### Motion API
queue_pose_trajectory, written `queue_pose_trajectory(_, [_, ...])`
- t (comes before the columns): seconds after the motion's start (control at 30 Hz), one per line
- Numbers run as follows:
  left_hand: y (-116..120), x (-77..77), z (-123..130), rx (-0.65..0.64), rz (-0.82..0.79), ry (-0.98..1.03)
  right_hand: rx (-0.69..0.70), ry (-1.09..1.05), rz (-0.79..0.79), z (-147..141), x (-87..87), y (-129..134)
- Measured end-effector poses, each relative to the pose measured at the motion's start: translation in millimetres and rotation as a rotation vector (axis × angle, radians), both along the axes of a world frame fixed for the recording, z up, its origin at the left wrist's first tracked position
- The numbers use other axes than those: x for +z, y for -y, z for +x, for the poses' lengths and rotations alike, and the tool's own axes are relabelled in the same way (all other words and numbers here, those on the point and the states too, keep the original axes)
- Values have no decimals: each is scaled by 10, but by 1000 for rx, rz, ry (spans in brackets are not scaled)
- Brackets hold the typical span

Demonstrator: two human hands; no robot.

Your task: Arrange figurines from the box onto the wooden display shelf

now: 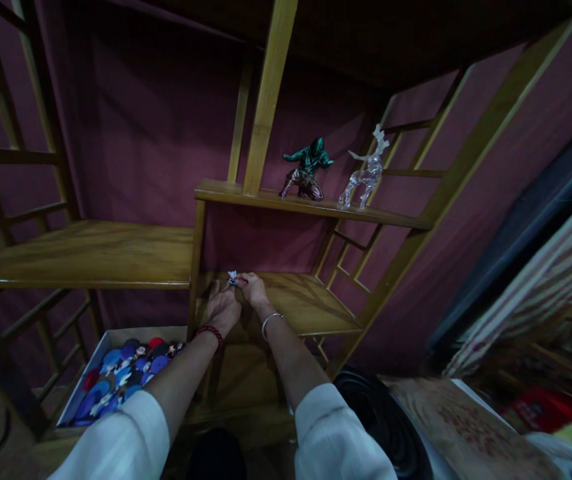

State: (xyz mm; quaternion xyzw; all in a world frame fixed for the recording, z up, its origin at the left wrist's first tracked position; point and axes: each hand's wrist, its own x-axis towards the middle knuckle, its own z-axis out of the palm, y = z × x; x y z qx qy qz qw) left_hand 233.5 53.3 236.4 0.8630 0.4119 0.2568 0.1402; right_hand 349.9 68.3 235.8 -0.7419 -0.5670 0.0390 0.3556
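Note:
A tiny light-coloured figurine [233, 275] with dark parts is at my fingertips, just above the lower right wooden shelf [296, 303]. My right hand [253, 291], with a silver bangle at the wrist, pinches it from the right side. Directly below and to the left, my left hand [223, 307] has its thumb apart from the fingers, and its fingertips come close to the figurine's base. Whether those fingertips touch it cannot be made out. A red bead bracelet circles the left wrist.
Above stand a green-and-bronze crouching figure [310, 167] and a clear deer figurine [366, 175] on the upper shelf [266, 198]. At lower left, a box [97, 353] holds many small figures and blue, red and black discs. Wooden posts [271, 93] divide the unit.

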Motion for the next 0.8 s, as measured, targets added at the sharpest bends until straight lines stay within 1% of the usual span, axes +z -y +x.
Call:
queue_pose_trajectory(0.1, [-22,-27,3,37,34,-5,-7,-39,13,8,-8,0])
queue_pose_trajectory(0.27, [-67,-100,-1,32,90,-2,-17,-98,48,5,-24,30])
queue_pose_trajectory(0.33, [-52,-102,-4,59,88,9,-36,-125,66,-5,-30,63])
queue_pose_trajectory(0.47, [38,-48,-18,115,68,14,-57,-156,85,-35,-27,147])
queue_pose_trajectory(0.6, [132,4,-63,88,101,9,-51,-160,86,-82,1,248])
queue_pose_trajectory(0.73, [248,48,-121,78,97,10,-3,-156,62,-165,32,376])
queue_pose_trajectory(0.8, [325,81,-151,80,90,13,-4,-142,55,-211,36,443])
